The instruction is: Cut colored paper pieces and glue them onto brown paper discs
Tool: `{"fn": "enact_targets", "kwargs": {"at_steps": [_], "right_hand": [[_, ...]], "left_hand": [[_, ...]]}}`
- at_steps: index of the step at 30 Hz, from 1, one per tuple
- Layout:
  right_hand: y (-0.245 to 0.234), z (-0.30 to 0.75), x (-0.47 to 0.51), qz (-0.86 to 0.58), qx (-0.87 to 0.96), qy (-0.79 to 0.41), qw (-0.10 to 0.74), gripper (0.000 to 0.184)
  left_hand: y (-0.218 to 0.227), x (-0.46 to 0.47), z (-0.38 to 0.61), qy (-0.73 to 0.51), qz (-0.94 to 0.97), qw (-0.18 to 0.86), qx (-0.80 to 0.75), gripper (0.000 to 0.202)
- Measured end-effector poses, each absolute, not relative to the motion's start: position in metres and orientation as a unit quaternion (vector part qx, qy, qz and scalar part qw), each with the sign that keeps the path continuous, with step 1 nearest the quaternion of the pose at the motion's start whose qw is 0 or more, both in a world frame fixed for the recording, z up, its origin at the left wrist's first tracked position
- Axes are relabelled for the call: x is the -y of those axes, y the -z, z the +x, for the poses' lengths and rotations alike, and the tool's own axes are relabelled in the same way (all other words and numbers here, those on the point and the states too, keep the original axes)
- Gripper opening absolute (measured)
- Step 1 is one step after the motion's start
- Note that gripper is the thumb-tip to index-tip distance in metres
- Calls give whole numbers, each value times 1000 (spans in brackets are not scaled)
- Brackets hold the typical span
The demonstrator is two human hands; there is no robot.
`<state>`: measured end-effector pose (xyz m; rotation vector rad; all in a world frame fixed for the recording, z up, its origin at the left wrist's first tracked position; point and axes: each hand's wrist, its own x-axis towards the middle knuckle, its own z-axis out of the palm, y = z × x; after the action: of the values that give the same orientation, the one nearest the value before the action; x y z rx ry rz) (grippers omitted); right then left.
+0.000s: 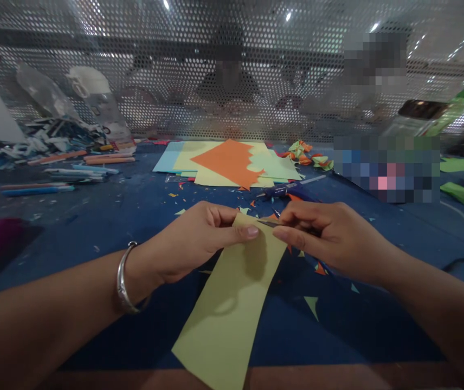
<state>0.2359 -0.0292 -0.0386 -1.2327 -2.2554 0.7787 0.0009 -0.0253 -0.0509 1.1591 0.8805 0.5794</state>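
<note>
A long strip of yellow paper (232, 303) hangs toward me, its lower end near the table's front edge. My left hand (199, 238), with a silver bangle on the wrist, pinches the strip's upper left part between thumb and fingers. In my right hand (325, 233), thumb and fingers close on a slim tool with a pointed dark metal blade (268, 222). The blade lies at the strip's upper edge, close to my left thumb. The tool's handle is mostly hidden by my fingers, so its exact kind does not show.
Coloured sheets (207, 177) with an orange piece (227, 162) on top lie ahead. Behind my right hand is a blue pen-like tool (281, 190). Paper scraps (311, 306) dot the blue table. Markers (105, 158) and a bottle (105, 108) stand left; a perforated metal screen (167, 54) rises behind.
</note>
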Motion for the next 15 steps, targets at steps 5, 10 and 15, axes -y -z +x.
{"fn": "enact_targets", "kwargs": {"at_steps": [5, 10, 15], "right_hand": [[38, 236, 29, -445, 817, -288, 228, 32], [38, 235, 30, -446, 814, -290, 233, 30], [37, 234, 30, -442, 815, -291, 235, 30]], "left_hand": [[51, 26, 1, -264, 526, 706, -393, 21], [50, 25, 2, -266, 522, 711, -389, 23], [50, 25, 3, -265, 524, 711, -387, 21]]}}
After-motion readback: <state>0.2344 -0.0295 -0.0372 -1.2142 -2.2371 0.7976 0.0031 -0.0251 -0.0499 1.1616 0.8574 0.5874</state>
